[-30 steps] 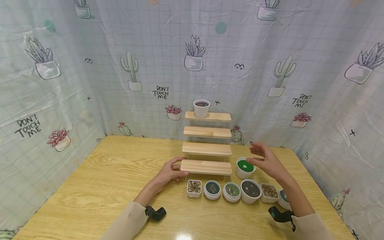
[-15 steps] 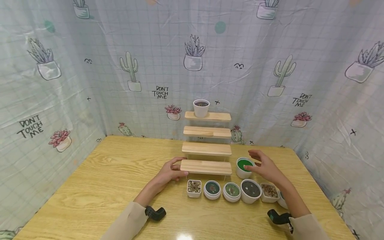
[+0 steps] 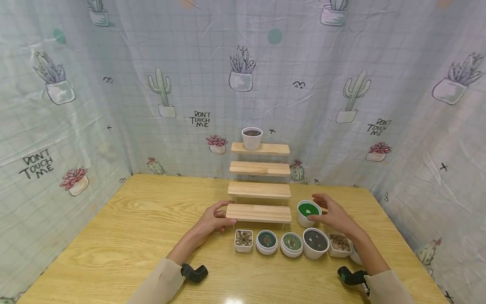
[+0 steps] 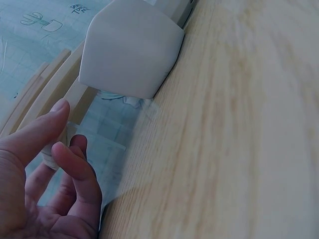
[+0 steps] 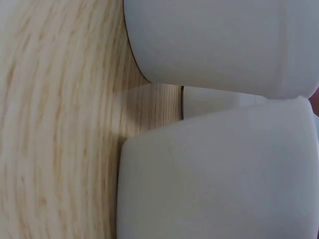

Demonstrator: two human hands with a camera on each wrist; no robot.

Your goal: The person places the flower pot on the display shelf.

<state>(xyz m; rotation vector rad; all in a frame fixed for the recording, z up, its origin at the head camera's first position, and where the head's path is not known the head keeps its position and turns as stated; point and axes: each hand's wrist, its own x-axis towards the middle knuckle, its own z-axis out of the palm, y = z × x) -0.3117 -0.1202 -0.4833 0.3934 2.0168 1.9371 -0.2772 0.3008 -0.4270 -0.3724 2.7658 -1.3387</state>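
In the head view, my left hand [image 3: 210, 218] holds the left end of the lowest shelf of a wooden tiered plant stand [image 3: 259, 213], thumb in front and fingers behind. The left wrist view shows that thumb and the curled fingers [image 4: 82, 174] at the shelf end. My right hand [image 3: 336, 216] curls round the right side of a white round flowerpot with a green top [image 3: 305, 221]; its thumb lies at the front rim, its fingers at the back. White pot walls [image 5: 224, 169] fill the right wrist view, where no grip shows.
Along the front stand a square pebble pot [image 3: 244, 248], two low round pots [image 3: 267, 250], [image 3: 291, 252], a dark-topped pot [image 3: 314, 253] and a square brown-topped pot [image 3: 339, 252]. Another is partly behind the right forearm. A white pot [image 3: 252, 142] stands on the top shelf.
My right hand has come down from above the green-topped flowerpot to its right side, with thumb and fingers around it. The left hand keeps its place on the shelf.
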